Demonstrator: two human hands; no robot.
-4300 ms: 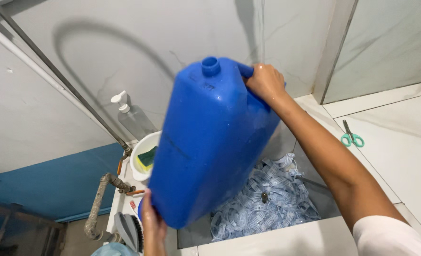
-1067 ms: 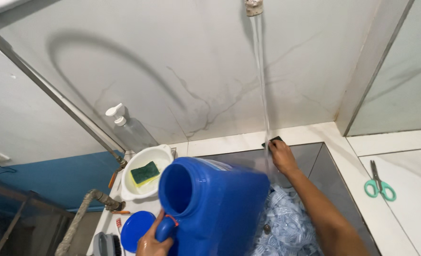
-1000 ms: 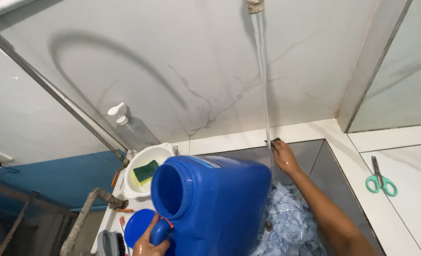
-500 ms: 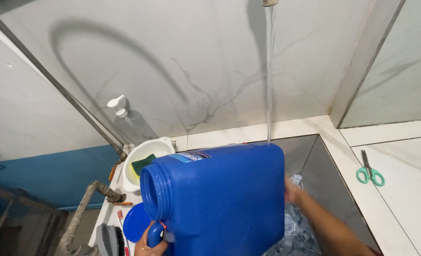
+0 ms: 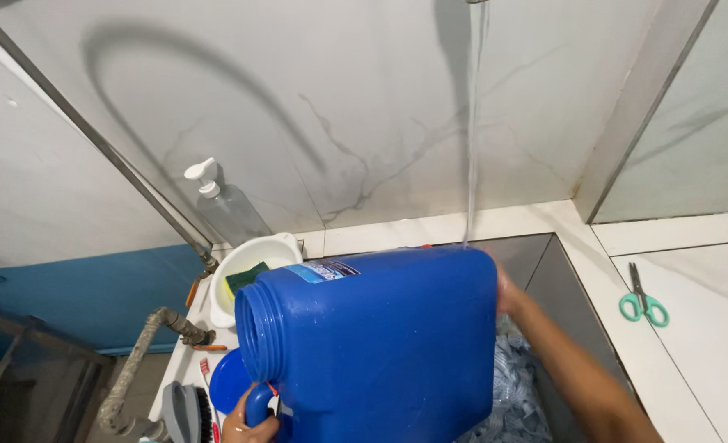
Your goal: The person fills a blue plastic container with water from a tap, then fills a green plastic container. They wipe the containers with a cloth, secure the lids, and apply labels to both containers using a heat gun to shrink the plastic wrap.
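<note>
A large blue plastic jug (image 5: 380,344) lies tipped on its side over the sink, its wide open mouth facing left. My left hand (image 5: 247,425) grips the jug's handle at the bottom edge of the view. My right hand (image 5: 509,291) presses against the jug's base on the right, mostly hidden behind it. A thin stream of water (image 5: 472,123) falls from a tap at the top and lands on the jug's upper right corner. Crumpled clear plastic (image 5: 516,394) fills the sink beneath.
A white bowl with a green and yellow sponge (image 5: 245,275) and a clear pump bottle (image 5: 220,205) stand at the left. A blue lid (image 5: 228,379), a grey brush (image 5: 185,414) and a rusty pipe (image 5: 146,353) lie below. Green scissors (image 5: 643,299) rest on the right counter.
The jug has come down from upright to lying on its side and swung right under the water stream. My right hand went from the sink's back edge to the jug's base.
</note>
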